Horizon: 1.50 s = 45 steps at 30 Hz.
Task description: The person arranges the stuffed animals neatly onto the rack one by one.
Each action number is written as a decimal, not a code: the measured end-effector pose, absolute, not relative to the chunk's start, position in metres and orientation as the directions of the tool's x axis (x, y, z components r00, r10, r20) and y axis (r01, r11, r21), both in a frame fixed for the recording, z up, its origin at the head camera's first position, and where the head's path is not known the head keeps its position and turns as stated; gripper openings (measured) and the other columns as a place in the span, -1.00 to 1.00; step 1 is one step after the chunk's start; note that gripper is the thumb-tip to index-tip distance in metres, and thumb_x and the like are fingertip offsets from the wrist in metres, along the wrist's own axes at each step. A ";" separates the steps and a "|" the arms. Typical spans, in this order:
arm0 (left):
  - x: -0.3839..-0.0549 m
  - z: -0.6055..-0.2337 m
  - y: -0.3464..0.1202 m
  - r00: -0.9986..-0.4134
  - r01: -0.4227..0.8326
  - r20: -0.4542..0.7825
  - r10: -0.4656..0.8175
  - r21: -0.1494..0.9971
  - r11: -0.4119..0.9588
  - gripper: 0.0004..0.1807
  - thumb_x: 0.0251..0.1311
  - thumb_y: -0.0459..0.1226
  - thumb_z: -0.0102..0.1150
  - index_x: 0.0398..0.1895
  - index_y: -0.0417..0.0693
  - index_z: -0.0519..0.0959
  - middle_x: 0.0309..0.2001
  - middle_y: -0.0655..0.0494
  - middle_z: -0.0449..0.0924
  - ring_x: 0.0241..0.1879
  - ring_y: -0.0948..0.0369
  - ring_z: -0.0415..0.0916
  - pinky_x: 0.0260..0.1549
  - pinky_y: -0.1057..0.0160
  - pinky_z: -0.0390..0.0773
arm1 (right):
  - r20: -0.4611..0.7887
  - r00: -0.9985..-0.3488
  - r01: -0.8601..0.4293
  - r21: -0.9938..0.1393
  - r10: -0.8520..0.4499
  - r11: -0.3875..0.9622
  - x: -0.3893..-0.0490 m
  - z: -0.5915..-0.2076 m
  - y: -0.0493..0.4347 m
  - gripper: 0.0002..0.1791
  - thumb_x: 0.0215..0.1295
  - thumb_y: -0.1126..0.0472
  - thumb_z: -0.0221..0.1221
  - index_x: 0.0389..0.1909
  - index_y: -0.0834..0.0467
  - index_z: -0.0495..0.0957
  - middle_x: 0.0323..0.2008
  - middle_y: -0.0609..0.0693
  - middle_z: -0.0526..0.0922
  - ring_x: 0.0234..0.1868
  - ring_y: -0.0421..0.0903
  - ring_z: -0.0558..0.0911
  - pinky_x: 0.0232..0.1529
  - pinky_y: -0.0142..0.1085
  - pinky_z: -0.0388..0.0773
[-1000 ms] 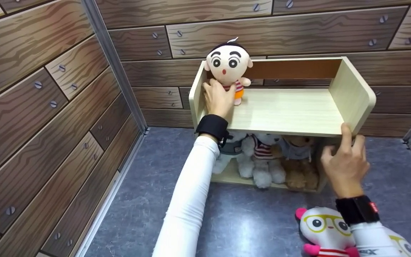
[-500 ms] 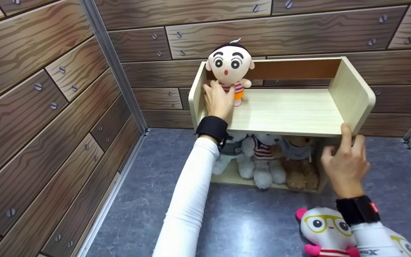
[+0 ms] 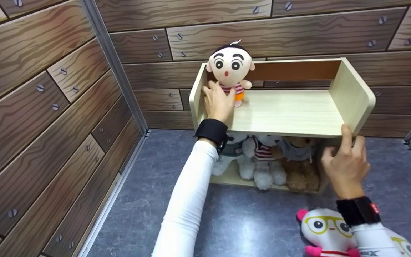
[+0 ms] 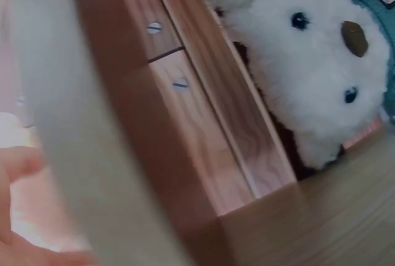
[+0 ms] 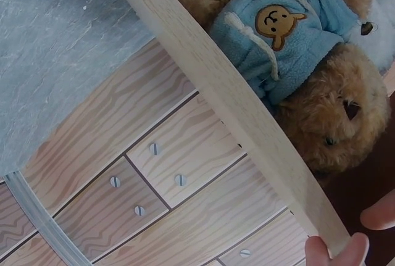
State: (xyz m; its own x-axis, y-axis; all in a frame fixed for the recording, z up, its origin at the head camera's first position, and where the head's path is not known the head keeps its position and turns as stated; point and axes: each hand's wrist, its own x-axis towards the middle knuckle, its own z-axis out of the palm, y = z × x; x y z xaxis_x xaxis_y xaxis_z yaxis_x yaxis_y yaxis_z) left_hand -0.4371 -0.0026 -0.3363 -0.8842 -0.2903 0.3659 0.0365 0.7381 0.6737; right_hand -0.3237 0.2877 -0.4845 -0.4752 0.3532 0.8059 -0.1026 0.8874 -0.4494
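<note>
A plush boy doll [image 3: 229, 67] with a striped top and orange shorts sits at the left end of the upper board of a pale wooden shelf [image 3: 287, 110]. My left hand [image 3: 219, 101] grips its body, thumb on the right and fingers on the left. At the shelf's lower right corner, my right hand [image 3: 346, 167] holds the side panel [image 5: 247, 130], the thumb inside and fingertips on the edge. On the lower level sit a white bear [image 4: 321, 62] in green, a grey-white plush [image 3: 264, 160] in stripes, and a brown bear [image 5: 336, 112] in a blue hoodie.
Pink-eared plush toy [image 3: 326, 228] with yellow glasses lies on the grey floor [image 3: 148, 200] by my right forearm, which partly covers it and another similar toy [image 3: 401, 244]. Wood-patterned walls [image 3: 48, 107] stand behind and at the left.
The doll's head has shifted very slightly to the right, with my left hand still around its body. My right hand stays at the shelf corner.
</note>
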 end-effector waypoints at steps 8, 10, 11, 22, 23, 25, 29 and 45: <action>-0.385 -0.313 -0.008 -0.754 0.115 0.616 -0.229 0.467 0.877 -0.75 0.27 -0.13 0.12 -0.16 -0.11 0.56 -0.23 0.01 0.62 -0.20 0.04 0.58 -0.29 0.09 0.56 | 0.806 -0.480 -0.105 -0.445 0.346 0.890 -0.320 -0.484 0.288 -0.29 0.04 0.33 0.19 0.33 0.06 0.43 -0.10 0.42 0.44 -0.17 0.42 0.48 -0.61 0.38 0.25; -0.374 -0.309 -0.017 -0.698 0.167 0.678 -0.228 0.464 0.870 -0.83 0.28 -0.15 0.15 -0.24 -0.05 0.60 -0.25 0.07 0.64 -0.19 0.08 0.54 -0.24 0.13 0.52 | 0.804 -0.482 -0.105 -0.446 0.347 0.889 -0.320 -0.484 0.287 -0.29 0.04 0.33 0.19 0.33 0.07 0.43 -0.10 0.42 0.44 -0.17 0.42 0.48 -0.61 0.38 0.25; -0.371 -0.308 -0.023 -0.669 0.179 0.703 -0.240 0.466 0.866 -0.85 0.27 -0.16 0.18 -0.24 -0.03 0.62 -0.23 0.08 0.64 -0.16 0.09 0.52 -0.18 0.14 0.51 | 0.802 -0.483 -0.104 -0.451 0.351 0.886 -0.321 -0.484 0.287 -0.29 0.03 0.33 0.20 0.33 0.07 0.43 -0.09 0.42 0.45 -0.16 0.42 0.48 -0.60 0.38 0.26; -0.379 -0.355 -0.075 -0.714 0.235 0.568 -0.409 0.745 0.625 -0.36 0.23 -0.23 0.25 0.38 -0.14 0.35 0.28 -0.15 0.43 0.25 -0.03 0.40 0.23 0.05 0.41 | 0.799 -0.492 -0.108 -0.451 0.347 0.886 -0.321 -0.483 0.288 -0.28 0.03 0.34 0.21 0.34 0.07 0.42 -0.06 0.43 0.45 -0.17 0.42 0.48 -0.60 0.39 0.26; -0.382 -0.364 -0.078 -0.727 0.256 0.551 -0.409 0.771 0.583 -0.34 0.23 -0.24 0.26 0.40 -0.16 0.32 0.25 -0.16 0.45 0.21 -0.03 0.44 0.20 0.06 0.44 | 0.797 -0.494 -0.109 -0.452 0.346 0.885 -0.321 -0.482 0.288 -0.28 0.04 0.34 0.21 0.34 0.06 0.42 -0.06 0.43 0.45 -0.17 0.42 0.48 -0.59 0.39 0.27; -0.388 -0.382 -0.081 -0.746 0.300 0.531 -0.403 0.807 0.509 -0.34 0.23 -0.27 0.26 0.38 -0.22 0.31 0.19 -0.18 0.51 0.13 -0.04 0.52 0.14 0.06 0.50 | 0.796 -0.497 -0.111 -0.452 0.344 0.885 -0.320 -0.482 0.288 -0.28 0.04 0.33 0.20 0.34 0.06 0.42 -0.06 0.43 0.45 -0.17 0.42 0.48 -0.59 0.39 0.27; -0.400 -0.414 -0.084 -0.786 0.336 0.503 -0.359 0.836 0.435 -0.46 0.28 -0.26 0.23 0.31 -0.22 0.41 0.07 -0.20 0.60 0.03 -0.06 0.60 0.03 0.01 0.55 | 0.799 -0.494 -0.112 -0.449 0.342 0.887 -0.321 -0.482 0.289 -0.28 0.04 0.34 0.20 0.34 0.06 0.42 -0.06 0.43 0.45 -0.17 0.43 0.48 -0.58 0.39 0.27; -0.417 -0.443 -0.083 -0.860 0.390 0.450 -0.242 0.884 0.258 -0.62 0.37 -0.28 0.02 0.14 -0.32 0.53 0.04 -0.28 0.64 0.11 -0.10 0.56 0.16 -0.03 0.47 | 0.760 -0.587 -0.134 -0.430 0.278 0.893 -0.311 -0.477 0.293 -0.19 0.06 0.33 0.17 0.44 -0.01 0.29 -0.03 0.45 0.44 -0.35 0.49 0.46 -0.59 0.34 0.26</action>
State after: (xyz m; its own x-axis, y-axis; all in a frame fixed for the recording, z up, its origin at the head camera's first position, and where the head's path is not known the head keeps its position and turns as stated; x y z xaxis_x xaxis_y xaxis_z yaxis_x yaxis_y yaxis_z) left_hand -0.4165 -0.0827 -0.4434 -0.8597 -0.2422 0.4498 0.3898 0.2581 0.8840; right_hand -0.3108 0.2930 -0.4766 -0.5872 0.2776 0.7604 -0.1341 0.8930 -0.4296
